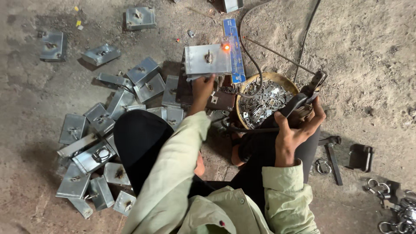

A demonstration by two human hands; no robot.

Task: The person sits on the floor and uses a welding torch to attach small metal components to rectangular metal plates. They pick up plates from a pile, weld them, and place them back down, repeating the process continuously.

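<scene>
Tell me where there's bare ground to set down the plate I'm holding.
Bare dirt lies to the upper right, beyond the bowl of small metal parts and the black cable. Also far left, past the pile of grey plates. The ground around your left hand and its metal plate is crowded, as is the lower right by the shackles.

Left hand point(202, 89) fingertips hidden behind grey metal box point(208, 60). Ring pile point(396, 212) cut off by right edge. Second box point(232, 4) cropped at top edge. Bowl point(277, 78) near rim covered by right hand point(297, 130).
</scene>
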